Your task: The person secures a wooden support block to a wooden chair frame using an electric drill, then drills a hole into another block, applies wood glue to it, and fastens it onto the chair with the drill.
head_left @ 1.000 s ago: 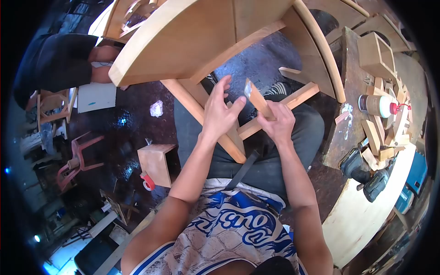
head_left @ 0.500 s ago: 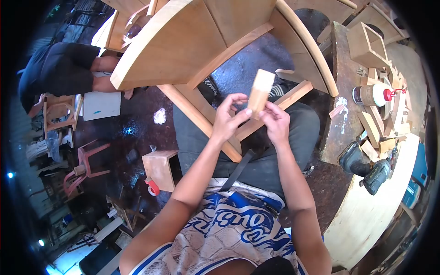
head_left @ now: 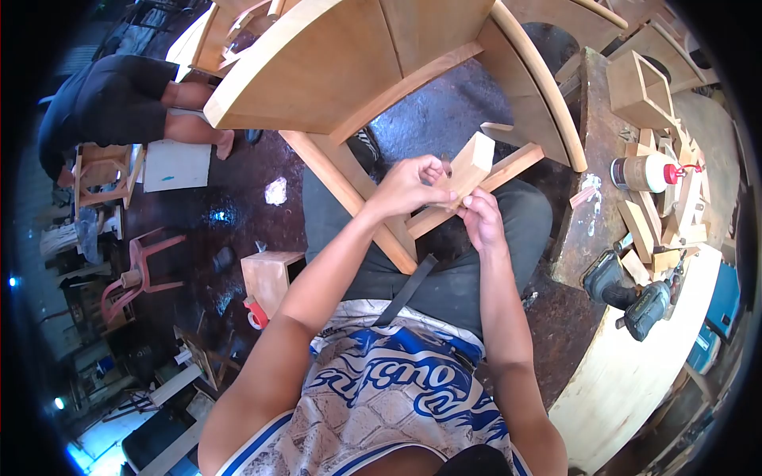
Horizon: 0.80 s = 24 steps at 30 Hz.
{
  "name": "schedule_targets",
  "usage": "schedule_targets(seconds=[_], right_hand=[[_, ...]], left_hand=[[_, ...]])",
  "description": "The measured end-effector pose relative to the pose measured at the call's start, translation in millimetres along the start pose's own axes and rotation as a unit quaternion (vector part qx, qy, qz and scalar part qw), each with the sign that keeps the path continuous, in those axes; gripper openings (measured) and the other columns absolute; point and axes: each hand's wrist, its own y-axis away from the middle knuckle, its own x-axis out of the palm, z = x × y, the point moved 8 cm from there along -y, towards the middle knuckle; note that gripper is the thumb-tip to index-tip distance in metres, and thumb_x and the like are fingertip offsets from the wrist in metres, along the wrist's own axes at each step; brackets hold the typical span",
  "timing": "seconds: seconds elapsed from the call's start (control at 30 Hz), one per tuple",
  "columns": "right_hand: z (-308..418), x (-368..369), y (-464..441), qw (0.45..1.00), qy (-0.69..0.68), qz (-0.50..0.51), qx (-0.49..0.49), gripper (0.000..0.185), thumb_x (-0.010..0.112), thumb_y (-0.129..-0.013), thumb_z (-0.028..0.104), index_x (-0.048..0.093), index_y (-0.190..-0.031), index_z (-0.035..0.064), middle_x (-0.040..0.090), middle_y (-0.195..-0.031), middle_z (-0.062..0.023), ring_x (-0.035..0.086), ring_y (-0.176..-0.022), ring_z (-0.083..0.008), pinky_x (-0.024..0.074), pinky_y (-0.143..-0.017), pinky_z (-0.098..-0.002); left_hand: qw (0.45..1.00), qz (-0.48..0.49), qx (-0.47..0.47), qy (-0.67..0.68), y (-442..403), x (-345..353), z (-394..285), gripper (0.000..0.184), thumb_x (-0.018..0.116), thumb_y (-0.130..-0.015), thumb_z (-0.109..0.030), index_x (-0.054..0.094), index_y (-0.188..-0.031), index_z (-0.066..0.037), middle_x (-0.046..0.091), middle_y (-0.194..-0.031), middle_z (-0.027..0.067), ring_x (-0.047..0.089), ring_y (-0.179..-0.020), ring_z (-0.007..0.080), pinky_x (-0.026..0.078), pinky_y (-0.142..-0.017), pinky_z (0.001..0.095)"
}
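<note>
A short wooden block [head_left: 474,164] is held over my lap, tilted, its pale end face turned up. My left hand [head_left: 413,187] pinches it from the left, thumb along its lower part with the other fingers curled. On its lower right end, my right hand [head_left: 481,220] grips it with thumb and fingertips. Just beyond stands a large wooden furniture frame [head_left: 349,71] with curved panels. Its crossing rails [head_left: 512,165] reach down between my legs, partly hidden behind the block and my hands.
On the right, a worn bench [head_left: 573,238] carries a glue bottle [head_left: 647,172], wood offcuts [head_left: 643,222] and cordless power tools [head_left: 644,305]. A small wooden box [head_left: 268,278] and red tape roll [head_left: 255,312] lie left. A person [head_left: 111,111] bends over at upper left, near a pink chair [head_left: 139,270].
The block has been turned and tipped, so its end face now shows more. My left hand has shifted right and higher around it. The view has moved slightly.
</note>
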Motion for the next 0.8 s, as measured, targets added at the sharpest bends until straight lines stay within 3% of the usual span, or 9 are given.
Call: schedule_targets(seconds=[0.03,0.1,0.17,0.23,0.3,0.4,0.47,0.6,0.8], right_hand=[[3,-8,-3,1.000,0.000,-0.002,0.003,0.046,0.057,-0.090,0.015,0.058,-0.132,-0.0052,0.066,-0.124,-0.0129,0.064,-0.110,-0.0190,0.0497,-0.099,-0.0364],[21,-43,-9,0.965,0.241,-0.099,-0.027,0.043,0.058,-0.092,0.011,0.060,-0.132,-0.0028,0.069,-0.117,-0.0109,0.065,-0.102,-0.0157,0.0508,-0.094,-0.0312],[68,-48,-8,0.964,0.131,-0.220,-0.072,0.040,0.063,-0.091,0.008,0.063,-0.129,-0.0033,0.070,-0.108,-0.0077,0.065,-0.094,-0.0131,0.0501,-0.088,-0.0262],[97,-46,-26,0.929,0.313,-0.151,-0.125,0.037,0.067,-0.089,0.009,0.067,-0.124,-0.0040,0.071,-0.104,-0.0063,0.063,-0.092,-0.0113,0.0493,-0.088,-0.0256],[79,-34,-55,0.881,0.470,-0.045,-0.026,0.039,0.072,-0.085,0.014,0.071,-0.122,0.0011,0.073,-0.109,-0.0107,0.067,-0.097,-0.0159,0.0518,-0.089,-0.0298],[55,-20,-104,0.806,0.591,0.039,0.002,0.046,0.075,-0.076,0.018,0.072,-0.120,0.0038,0.074,-0.111,-0.0135,0.070,-0.100,-0.0229,0.0532,-0.089,-0.0338],[8,-26,-121,0.709,0.660,0.185,0.168,0.052,0.076,-0.068,0.021,0.073,-0.118,0.0048,0.075,-0.110,-0.0157,0.071,-0.101,-0.0283,0.0532,-0.090,-0.0366],[-2,9,-122,0.700,0.618,0.244,0.261,0.043,0.075,-0.070,0.018,0.074,-0.111,0.0032,0.075,-0.093,-0.0091,0.068,-0.087,-0.0183,0.0526,-0.078,-0.0312],[-46,-27,-139,0.729,0.588,0.259,0.236,0.039,0.079,-0.070,0.013,0.074,-0.107,0.0023,0.075,-0.092,-0.0047,0.066,-0.083,-0.0143,0.0515,-0.074,-0.0322]], left_hand=[[0.999,-0.005,0.014,-0.030,-7,-6,0,0.054,0.088,-0.070,-0.036,0.070,-0.106,0.001,0.071,-0.093,0.0090,0.065,-0.085,0.0169,0.053,-0.082,0.0324],[0.980,-0.039,0.010,-0.192,-6,-19,-24,0.039,0.084,-0.065,-0.027,0.071,-0.092,-0.002,0.071,-0.082,0.0097,0.069,-0.075,0.0198,0.054,-0.072,0.0343],[0.897,-0.021,0.088,-0.432,-18,-22,-30,0.035,0.082,-0.062,-0.021,0.068,-0.089,-0.003,0.072,-0.085,0.0124,0.071,-0.078,0.0275,0.055,-0.071,0.0378],[0.859,0.021,0.127,-0.495,-33,-21,-4,0.032,0.079,-0.060,-0.018,0.067,-0.086,-0.003,0.072,-0.087,0.0151,0.071,-0.081,0.0329,0.056,-0.072,0.0425],[0.752,0.118,0.132,-0.635,-43,-3,27,0.033,0.079,-0.059,-0.016,0.069,-0.087,-0.003,0.072,-0.085,0.0146,0.072,-0.080,0.0310,0.057,-0.073,0.0417],[0.733,0.148,0.131,-0.651,-43,7,41,0.036,0.080,-0.059,-0.015,0.070,-0.091,-0.004,0.072,-0.087,0.0130,0.072,-0.080,0.0295,0.058,-0.071,0.0403],[0.724,0.156,0.131,-0.659,-41,9,45,0.036,0.080,-0.059,-0.015,0.070,-0.093,-0.005,0.072,-0.089,0.0121,0.072,-0.081,0.0288,0.058,-0.071,0.0400],[0.731,0.113,0.163,-0.653,-37,4,40,0.036,0.080,-0.062,-0.016,0.068,-0.095,-0.007,0.071,-0.092,0.0090,0.072,-0.083,0.0267,0.059,-0.070,0.0390],[0.719,0.117,0.186,-0.659,-35,11,35,0.030,0.079,-0.066,-0.018,0.066,-0.090,-0.007,0.070,-0.091,0.0081,0.072,-0.083,0.0258,0.059,-0.071,0.0374]])
